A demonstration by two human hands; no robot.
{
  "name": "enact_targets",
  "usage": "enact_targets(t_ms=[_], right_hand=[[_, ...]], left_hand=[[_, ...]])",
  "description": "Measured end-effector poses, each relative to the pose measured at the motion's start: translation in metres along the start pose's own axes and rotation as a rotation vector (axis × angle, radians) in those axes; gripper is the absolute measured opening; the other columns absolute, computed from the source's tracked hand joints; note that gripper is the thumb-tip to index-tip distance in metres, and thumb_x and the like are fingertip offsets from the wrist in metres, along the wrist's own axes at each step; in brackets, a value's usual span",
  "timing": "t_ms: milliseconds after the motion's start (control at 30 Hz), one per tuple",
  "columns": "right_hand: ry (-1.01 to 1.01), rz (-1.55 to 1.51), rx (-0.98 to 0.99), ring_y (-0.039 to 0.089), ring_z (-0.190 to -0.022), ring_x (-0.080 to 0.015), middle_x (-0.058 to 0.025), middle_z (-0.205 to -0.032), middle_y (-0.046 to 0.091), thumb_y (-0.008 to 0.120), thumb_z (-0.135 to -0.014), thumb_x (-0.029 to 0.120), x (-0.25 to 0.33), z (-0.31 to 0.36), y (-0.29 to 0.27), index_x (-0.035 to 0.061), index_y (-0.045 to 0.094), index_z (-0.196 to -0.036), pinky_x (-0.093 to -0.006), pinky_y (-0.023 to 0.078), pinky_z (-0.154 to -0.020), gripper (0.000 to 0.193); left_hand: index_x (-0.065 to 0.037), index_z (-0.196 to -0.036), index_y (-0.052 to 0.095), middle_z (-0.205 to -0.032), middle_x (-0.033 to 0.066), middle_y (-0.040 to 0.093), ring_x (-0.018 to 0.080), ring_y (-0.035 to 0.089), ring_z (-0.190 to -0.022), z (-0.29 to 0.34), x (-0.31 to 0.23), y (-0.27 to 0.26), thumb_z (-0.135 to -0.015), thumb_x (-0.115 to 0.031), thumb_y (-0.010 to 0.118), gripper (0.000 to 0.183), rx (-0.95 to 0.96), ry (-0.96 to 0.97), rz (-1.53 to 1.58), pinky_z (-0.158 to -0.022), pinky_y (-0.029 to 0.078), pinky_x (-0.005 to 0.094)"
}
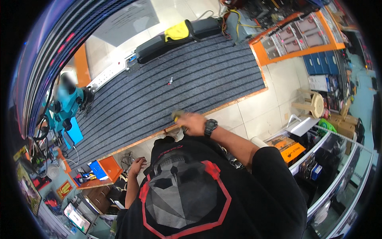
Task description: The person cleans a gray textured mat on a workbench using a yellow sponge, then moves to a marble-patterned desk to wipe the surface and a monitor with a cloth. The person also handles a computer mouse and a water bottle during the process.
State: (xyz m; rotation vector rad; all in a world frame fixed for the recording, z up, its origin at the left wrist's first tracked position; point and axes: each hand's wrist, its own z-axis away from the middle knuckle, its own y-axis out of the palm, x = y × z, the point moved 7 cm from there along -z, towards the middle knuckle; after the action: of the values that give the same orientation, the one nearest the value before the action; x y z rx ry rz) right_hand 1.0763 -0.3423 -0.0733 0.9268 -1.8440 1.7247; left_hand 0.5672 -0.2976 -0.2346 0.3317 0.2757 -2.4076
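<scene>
My right hand point(193, 124), with a black watch on its wrist, is over the front edge of the workbench. Its fingers are closed on a small yellow-and-dark object point(177, 115), too smeared by motion to name. Beneath it lies the grey mat with dark stripes point(171, 97), which covers the bench. My left hand point(137, 165) hangs low in front of the bench, by the open orange drawer. Nothing shows in it, and its fingers are loosely bent and apart. A tiny red-and-white piece point(170, 81) lies alone on the mat.
A teal microscope point(67, 103) and a blue pad point(75, 130) occupy the bench's left end. Along its back are a white power strip point(107, 75) and a long black case point(153, 48) with a yellow cloth point(177, 32). A glass display case point(330, 159) stands at right.
</scene>
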Motion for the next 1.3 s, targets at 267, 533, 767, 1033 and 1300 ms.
enact_targets(t_ms=[267, 533, 767, 1033, 1300], right_hand=[[0.441, 0.288, -0.473, 0.068, -0.090, -0.0392, -0.0179, -0.100, 0.069, 0.065, -0.089, 0.001, -0.124, -0.057, -0.165, 0.0065, 0.069, -0.112, -0.0462, 0.056, -0.082, 0.024], [-0.155, -0.330, 0.489, 0.069, -0.096, -0.0364, -0.0146, -0.099, 0.070, 0.068, -0.085, 0.020, 0.061, -0.079, 0.093, 0.0112, 0.069, -0.113, -0.0480, 0.056, -0.082, 0.029], [0.427, -0.046, -0.277, 0.072, -0.095, -0.0334, -0.0176, -0.104, 0.073, 0.066, -0.096, 0.020, -0.139, -0.098, -0.131, 0.0077, 0.070, -0.110, -0.0414, 0.057, -0.084, 0.019], [0.397, 0.288, 0.059, 0.066, -0.106, -0.0364, -0.0172, -0.120, 0.066, 0.074, -0.073, 0.007, -0.064, -0.112, -0.043, 0.0111, 0.061, -0.131, -0.0489, 0.054, -0.092, 0.060], [0.145, -0.547, 0.242, 0.070, -0.082, -0.0219, -0.0125, -0.091, 0.073, 0.070, -0.090, 0.023, 0.050, -0.188, 0.086, 0.0107, 0.070, -0.103, -0.0375, 0.055, -0.075, 0.018]], left_hand=[[-0.005, -0.138, 0.059, -0.114, 0.0057, 0.072, 0.0183, 0.070, -0.097, 0.031, 0.013, 0.020, -0.095, -0.033, 0.061, 0.051, -0.099, 0.018, 0.097, -0.078, 0.050, 0.0332], [0.007, -0.133, 0.060, -0.120, 0.0138, 0.070, 0.0224, 0.068, -0.107, 0.039, 0.031, 0.057, -0.096, -0.026, 0.064, 0.050, -0.098, 0.093, 0.157, -0.092, 0.054, 0.0336], [0.009, -0.130, 0.061, -0.116, 0.0146, 0.070, 0.0219, 0.068, -0.102, 0.030, 0.073, 0.053, -0.096, -0.025, 0.065, 0.048, -0.149, 0.081, 0.312, -0.089, 0.056, 0.0336], [0.006, -0.128, 0.064, -0.115, 0.0155, 0.072, 0.0217, 0.069, -0.099, 0.030, 0.073, 0.062, -0.093, -0.029, 0.066, 0.049, -0.139, 0.089, 0.183, -0.089, 0.055, 0.0348], [-0.004, -0.133, 0.064, -0.110, 0.0048, 0.072, 0.0164, 0.068, -0.095, 0.075, 0.057, 0.029, -0.095, -0.033, 0.063, 0.048, -0.256, 0.001, 0.360, -0.076, 0.049, 0.0315]])
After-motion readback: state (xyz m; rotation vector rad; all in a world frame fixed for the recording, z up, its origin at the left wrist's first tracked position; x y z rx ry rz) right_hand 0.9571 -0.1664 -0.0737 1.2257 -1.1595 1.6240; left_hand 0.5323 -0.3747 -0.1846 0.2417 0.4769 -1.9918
